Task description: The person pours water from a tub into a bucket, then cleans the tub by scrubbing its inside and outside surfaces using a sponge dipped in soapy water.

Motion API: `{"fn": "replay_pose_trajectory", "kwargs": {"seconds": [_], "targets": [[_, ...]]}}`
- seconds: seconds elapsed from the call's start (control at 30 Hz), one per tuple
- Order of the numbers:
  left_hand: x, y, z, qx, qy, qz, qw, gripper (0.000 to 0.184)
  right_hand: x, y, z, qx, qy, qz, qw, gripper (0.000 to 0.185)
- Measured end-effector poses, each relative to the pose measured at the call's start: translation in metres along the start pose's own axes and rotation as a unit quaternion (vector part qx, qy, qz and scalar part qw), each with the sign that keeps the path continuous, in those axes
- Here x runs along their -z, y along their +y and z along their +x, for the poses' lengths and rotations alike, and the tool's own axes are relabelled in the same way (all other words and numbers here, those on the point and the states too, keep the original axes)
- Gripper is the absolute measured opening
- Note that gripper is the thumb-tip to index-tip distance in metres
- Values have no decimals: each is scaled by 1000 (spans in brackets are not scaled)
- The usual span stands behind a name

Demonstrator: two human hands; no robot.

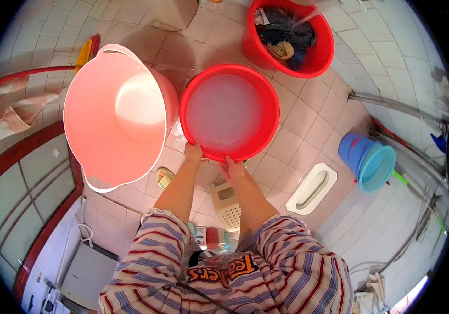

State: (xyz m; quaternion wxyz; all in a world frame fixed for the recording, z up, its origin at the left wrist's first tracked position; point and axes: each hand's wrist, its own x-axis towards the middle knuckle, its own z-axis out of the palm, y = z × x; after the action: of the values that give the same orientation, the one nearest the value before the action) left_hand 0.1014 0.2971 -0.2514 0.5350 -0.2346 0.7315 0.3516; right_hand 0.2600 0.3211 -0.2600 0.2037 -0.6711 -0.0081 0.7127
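Note:
A round red basin (pixel 272 112) holds cloudy, greyish water. My left hand (pixel 193 152) grips its near rim at the left, fingers wrapped over the edge. A little to the right, my right hand (pixel 232 169) also grips the near rim, its fingertips on the edge. Close to the basin's left side stands a big pink tub (pixel 104 110) with a white rim; no contents show inside it. Beyond the basin to the right is a red bucket (pixel 321 52) with dark wet clothes (pixel 287 34) in it, and a stream of water falls into it.
A white squat toilet (pixel 312 188) is set in the tiled floor at right. Blue buckets (pixel 367 159) stand by the right wall. Below my arms are a beige plastic stool (pixel 226 204) with holes and a yellowish slipper (pixel 165 178). A red-framed door (pixel 31 193) is at left.

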Motion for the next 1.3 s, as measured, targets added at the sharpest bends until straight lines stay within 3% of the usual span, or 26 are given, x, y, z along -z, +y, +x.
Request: {"fn": "replay_pose_trajectory", "kwargs": {"seconds": [0.07, 0.13, 0.17, 0.2, 0.27, 0.33, 0.37, 0.43, 0.57, 0.63, 0.7, 0.77, 0.83, 0.93, 1.07, 1.2, 1.27, 1.3], "targets": [[5, 2, 6, 16, -2, 35, 999, 41, 17, -28, 9, -115, 53, -275, 953, 31], [3, -9, 27, -4, -29, 86, 996, 40, 23, -76, 10, 172, -9, -210, 962, 36], [0, -12, 32, -4, -23, 73, 997, 40, 38, -103, 37, 257, 184, -440, 841, 51], [-3, -15, 35, -7, -6, 86, 996, 39, 58, -122, 76, 447, 251, -531, 675, 66], [-9, -12, 29, -7, 19, 90, 996, 39, 26, -190, 74, 461, 159, -498, 717, 71], [-17, 1, 8, -16, 125, 160, 979, 37, -22, -232, 63, 337, 39, -492, 802, 58], [-19, 3, 5, -9, 137, 148, 979, 37, -41, -244, 66, 333, 23, -501, 799, 58], [-19, -3, 4, -92, 135, 324, 932, 35, -61, -256, 80, 266, -5, -613, 744, 44], [-18, -16, 9, -90, 213, 200, 952, 33, -35, -243, 122, 314, -30, -604, 732, 34], [-9, -23, 7, -183, 159, 95, 965, 34, -40, -242, 92, 250, -54, -542, 800, 31], [-2, -20, 7, -180, 151, 91, 968, 34, -10, -227, 101, 253, 6, -580, 774, 30], [7, -16, 11, -184, 145, 95, 968, 34, 12, -205, 80, 259, 1, -499, 827, 31], [19, -31, 25, -252, 124, 144, 949, 33, 12, -187, 58, 237, 54, -472, 847, 32], [19, -63, 21, -204, 94, 133, 965, 30, 24, -193, 56, 206, -1, -412, 888, 33], [13, -59, -16, -219, 46, 36, 974, 27, 32, -201, 45, 175, 38, -437, 881, 33], [33, -62, -26, -183, 55, 97, 977, 33, 40, -192, 30, 155, 42, -447, 880, 32], [47, -57, -47, -118, 40, 112, 986, 33, 51, -180, 14, 135, 46, -461, 876, 30], [53, -46, -61, -117, 44, 116, 985, 33, 63, -173, 6, 140, 25, -423, 895, 30]]}}
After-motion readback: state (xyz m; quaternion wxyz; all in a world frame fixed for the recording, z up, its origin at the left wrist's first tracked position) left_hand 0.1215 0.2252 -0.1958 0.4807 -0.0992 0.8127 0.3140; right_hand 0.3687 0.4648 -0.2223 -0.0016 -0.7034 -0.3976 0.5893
